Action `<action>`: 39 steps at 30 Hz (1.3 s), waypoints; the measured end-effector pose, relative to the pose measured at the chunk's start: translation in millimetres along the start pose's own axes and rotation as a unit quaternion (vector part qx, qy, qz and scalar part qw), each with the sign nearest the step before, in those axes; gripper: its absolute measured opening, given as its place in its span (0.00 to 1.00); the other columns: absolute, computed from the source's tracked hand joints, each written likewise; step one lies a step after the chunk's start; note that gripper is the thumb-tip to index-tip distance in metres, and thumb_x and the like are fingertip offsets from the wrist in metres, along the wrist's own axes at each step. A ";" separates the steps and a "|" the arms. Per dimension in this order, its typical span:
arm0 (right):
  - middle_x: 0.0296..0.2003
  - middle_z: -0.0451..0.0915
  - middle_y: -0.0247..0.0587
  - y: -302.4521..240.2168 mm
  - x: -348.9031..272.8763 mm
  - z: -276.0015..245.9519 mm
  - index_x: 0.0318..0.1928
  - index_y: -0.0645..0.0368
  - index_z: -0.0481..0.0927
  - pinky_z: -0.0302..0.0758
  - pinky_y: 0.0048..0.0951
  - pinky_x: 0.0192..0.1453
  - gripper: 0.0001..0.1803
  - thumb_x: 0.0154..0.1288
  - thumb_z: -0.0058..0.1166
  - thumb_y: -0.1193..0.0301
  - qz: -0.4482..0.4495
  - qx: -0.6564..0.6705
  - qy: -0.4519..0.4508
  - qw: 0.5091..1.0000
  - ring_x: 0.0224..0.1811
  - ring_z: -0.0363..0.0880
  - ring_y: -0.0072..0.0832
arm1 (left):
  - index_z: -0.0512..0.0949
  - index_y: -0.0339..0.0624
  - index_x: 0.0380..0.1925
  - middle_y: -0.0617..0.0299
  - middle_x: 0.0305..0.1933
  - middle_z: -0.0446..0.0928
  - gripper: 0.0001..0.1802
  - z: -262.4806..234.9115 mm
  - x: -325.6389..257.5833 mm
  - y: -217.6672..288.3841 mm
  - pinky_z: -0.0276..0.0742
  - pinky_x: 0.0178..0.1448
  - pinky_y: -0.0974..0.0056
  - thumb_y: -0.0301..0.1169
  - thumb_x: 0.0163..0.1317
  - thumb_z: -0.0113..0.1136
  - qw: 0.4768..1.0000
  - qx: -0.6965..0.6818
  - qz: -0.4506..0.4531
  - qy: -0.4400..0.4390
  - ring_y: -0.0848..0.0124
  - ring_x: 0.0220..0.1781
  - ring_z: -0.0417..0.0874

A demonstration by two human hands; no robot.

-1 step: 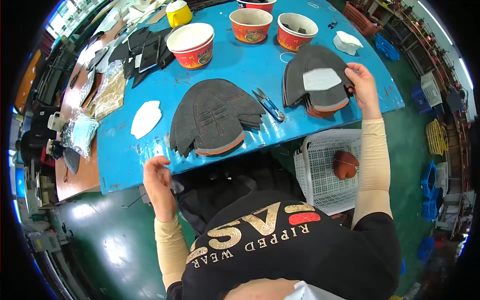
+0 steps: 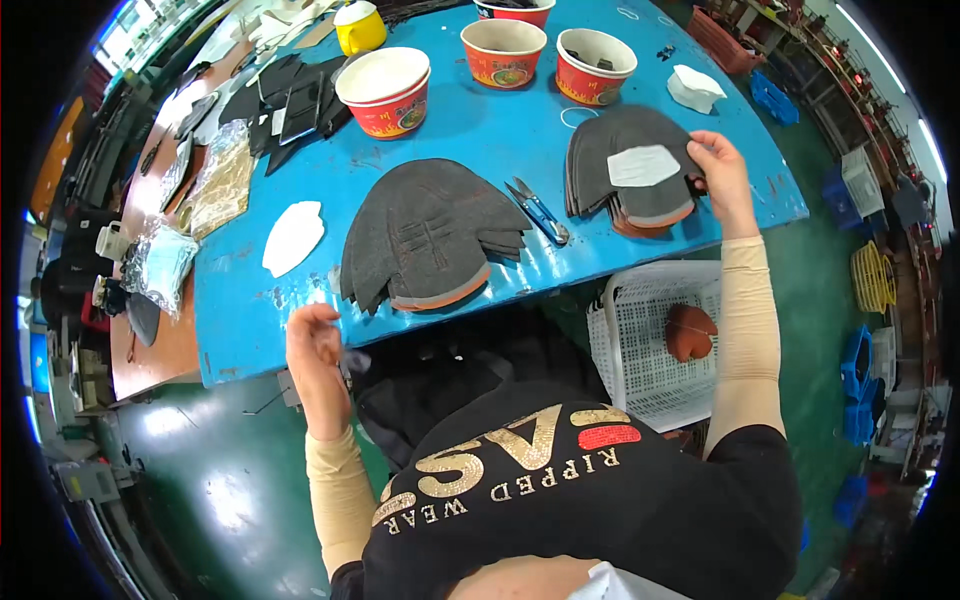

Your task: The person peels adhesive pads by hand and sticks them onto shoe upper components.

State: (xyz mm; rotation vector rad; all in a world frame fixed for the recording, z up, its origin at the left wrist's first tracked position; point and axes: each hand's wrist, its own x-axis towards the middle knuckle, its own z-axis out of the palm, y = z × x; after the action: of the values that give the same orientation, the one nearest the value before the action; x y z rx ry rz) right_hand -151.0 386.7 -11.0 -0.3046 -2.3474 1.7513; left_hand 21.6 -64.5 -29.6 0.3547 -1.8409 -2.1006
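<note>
On the blue table, my right hand (image 2: 722, 177) pinches the right edge of the top dark grey cut piece (image 2: 610, 132) of a stack. A white patch (image 2: 643, 167) lies on that piece, and brown edges show below. My left hand (image 2: 317, 345) is raised at the table's front edge, fingers curled; a blurred greyish bit shows beside the fingertips, too unclear to name. Between the hands sits another stack of dark grey cut pieces (image 2: 430, 225) with stitched lines. Blue-handled thread snips (image 2: 540, 214) lie between the stacks. White patches (image 2: 294, 240) lie left of the middle stack.
Red paper bowls (image 2: 503, 55) and a yellow lidded mug (image 2: 360, 28) stand at the back. More white patches (image 2: 694, 90) sit far right. Dark scraps (image 2: 290, 95) and plastic bags (image 2: 220, 180) lie left. Below the table, a white basket (image 2: 650, 385) holds a brown piece (image 2: 691, 333).
The top piece's far edge has dropped slightly toward me, and my right hand has shifted slightly left and nearer. My left hand has barely moved.
</note>
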 end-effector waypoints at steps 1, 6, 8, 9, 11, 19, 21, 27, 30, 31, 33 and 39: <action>0.28 0.79 0.31 13.7 7.3 -1.5 0.43 0.58 0.75 0.71 0.20 0.27 0.12 0.59 0.55 0.68 -0.005 0.000 -0.006 1.000 0.27 0.75 0.16 | 0.71 0.39 0.38 0.72 0.27 0.63 0.11 1.8 4.2 2.3 0.53 0.30 0.76 0.33 0.64 0.41 0.999 -0.032 -0.005 -0.017 0.83 0.27 0.58; 0.36 0.79 0.40 16.9 -0.7 1.6 0.42 0.60 0.78 0.72 0.30 0.44 0.14 0.55 0.57 0.68 -0.295 -0.353 0.148 0.875 0.39 0.77 0.33 | 0.69 0.35 0.48 0.65 0.42 0.66 0.21 31.9 40.2 28.2 0.64 0.47 0.71 0.19 0.50 0.44 0.990 0.074 0.073 -0.095 0.77 0.38 0.64; 0.40 0.79 0.41 6.9 -10.0 11.2 0.41 0.59 0.78 0.71 0.31 0.47 0.13 0.55 0.57 0.68 -0.376 -0.407 0.194 0.809 0.43 0.76 0.35 | 0.71 0.39 0.47 0.60 0.40 0.70 0.19 42.8 81.6 24.1 0.68 0.47 0.67 0.20 0.53 0.48 0.967 0.178 0.147 -0.110 0.70 0.40 0.71; 0.42 0.78 0.41 -5.3 -24.7 24.8 0.40 0.59 0.79 0.70 0.31 0.49 0.11 0.56 0.57 0.69 -0.403 -0.383 0.219 0.802 0.46 0.74 0.35 | 0.72 0.39 0.47 0.62 0.38 0.72 0.17 55.1 103.9 21.5 0.69 0.44 0.69 0.21 0.54 0.50 0.934 0.237 0.256 -0.081 0.74 0.38 0.71; 0.44 0.77 0.42 -22.6 -51.9 45.5 0.39 0.59 0.79 0.68 0.32 0.52 0.10 0.57 0.56 0.70 -0.434 -0.355 0.235 0.794 0.49 0.72 0.35 | 0.72 0.38 0.45 0.64 0.34 0.74 0.17 89.2 144.9 28.5 0.71 0.40 0.70 0.23 0.53 0.56 0.899 0.269 0.344 -0.042 0.77 0.33 0.72; 0.35 0.79 0.41 -18.9 -122.5 77.1 0.35 0.62 0.79 0.73 0.25 0.38 0.05 0.57 0.53 0.79 -0.362 -0.149 -0.023 0.920 0.37 0.77 0.29 | 0.78 0.51 0.40 0.57 0.44 0.77 0.14 132.8 244.6 36.7 0.72 0.49 0.53 0.41 0.59 0.49 0.734 0.588 0.327 -0.092 0.58 0.43 0.79; 0.34 0.79 0.41 -12.8 -123.0 75.2 0.35 0.63 0.79 0.72 0.24 0.37 0.04 0.57 0.53 0.79 -0.376 -0.173 -0.033 0.910 0.35 0.76 0.27 | 0.78 0.55 0.41 0.60 0.54 0.72 0.17 124.6 243.6 32.4 0.66 0.54 0.41 0.45 0.61 0.43 0.661 0.667 0.328 -0.105 0.59 0.50 0.76; 0.35 0.79 0.41 -21.3 -130.5 89.5 0.36 0.63 0.79 0.71 0.22 0.37 0.06 0.57 0.53 0.80 -0.347 -0.107 -0.040 0.931 0.34 0.75 0.24 | 0.79 0.43 0.36 0.56 0.38 0.78 0.10 31.7 217.7 55.0 0.73 0.47 0.61 0.35 0.58 0.54 0.700 0.493 0.512 -0.071 0.58 0.42 0.79; 0.35 0.79 0.42 -31.8 -132.4 107.4 0.36 0.63 0.79 0.72 0.25 0.39 0.06 0.56 0.54 0.81 -0.356 -0.092 -0.076 0.927 0.35 0.76 0.28 | 0.79 0.40 0.35 0.54 0.37 0.78 0.11 -25.5 168.1 29.7 0.73 0.46 0.60 0.34 0.53 0.60 0.750 0.564 0.314 -0.144 0.57 0.41 0.79; 0.35 0.79 0.43 -34.8 -131.4 115.5 0.36 0.63 0.79 0.72 0.26 0.40 0.06 0.55 0.54 0.81 -0.385 -0.088 -0.098 0.914 0.36 0.76 0.29 | 0.79 0.40 0.35 0.53 0.37 0.78 0.13 -39.3 155.3 15.0 0.73 0.46 0.59 0.35 0.52 0.61 0.752 0.581 0.263 -0.165 0.57 0.40 0.78; 0.34 0.79 0.43 -40.7 -133.2 130.9 0.35 0.63 0.78 0.72 0.27 0.41 0.07 0.53 0.55 0.82 -0.388 -0.075 -0.113 0.912 0.36 0.77 0.32 | 0.79 0.40 0.35 0.53 0.36 0.78 0.14 -44.5 138.4 -3.2 0.74 0.44 0.60 0.36 0.50 0.63 0.767 0.580 0.255 -0.097 0.58 0.39 0.79; 0.32 0.79 0.41 -53.9 -144.9 160.4 0.34 0.61 0.79 0.72 0.29 0.38 0.08 0.51 0.56 0.82 -0.455 -0.054 -0.190 0.868 0.33 0.77 0.34 | 0.78 0.38 0.32 0.53 0.33 0.78 0.10 -53.7 142.2 -25.0 0.74 0.40 0.63 0.31 0.52 0.59 0.833 0.508 0.221 -0.017 0.60 0.33 0.79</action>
State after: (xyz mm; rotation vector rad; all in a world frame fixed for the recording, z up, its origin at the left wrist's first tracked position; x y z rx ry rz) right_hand -59.0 183.8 -9.2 1.0611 -2.1993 1.2482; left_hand -89.7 -167.2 -57.9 0.0847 -2.5976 -0.6946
